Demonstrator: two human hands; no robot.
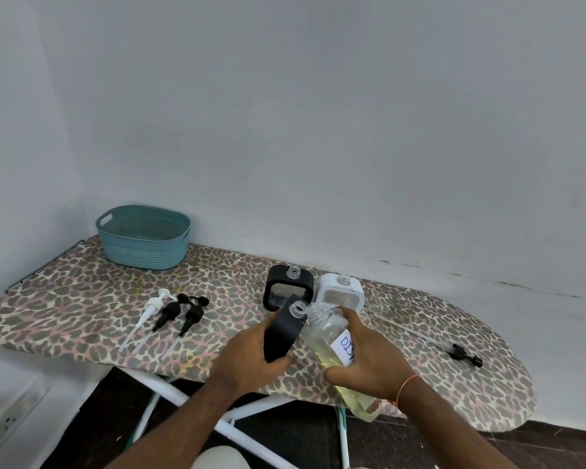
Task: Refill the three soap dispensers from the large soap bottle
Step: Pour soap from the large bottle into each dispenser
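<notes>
The left hand (pixel 247 362) grips a black dispenser (pixel 282 330), tilted with its open neck pointing away and up. The right hand (pixel 366 357) is wrapped around the large soap bottle (pixel 332 336), which holds pale yellow liquid and leans so that its open mouth sits just beside the dispenser's neck, almost touching it. Both are held above the ironing board (pixel 82 299).

Two more dispensers wait behind them on the board, uncapped: a second black one (pixel 286 287) and a white one (pixel 340 294). Three pump tops (pixel 170 316) lie in a row to the left, well apart from the bottles, and a longer pump (pixel 460 352) lies to the right. A teal basket (pixel 142 236) stands at the far left end.

The risk here is a spill. Both necks are narrow, and both containers are held in the air, so a small slip in alignment would send soap down the dispenser's side and onto the fabric cover. Tipping the big bottle too quickly could also make it gush and overflow. Whether any soap is flowing yet is hard to tell from this angle.
</notes>
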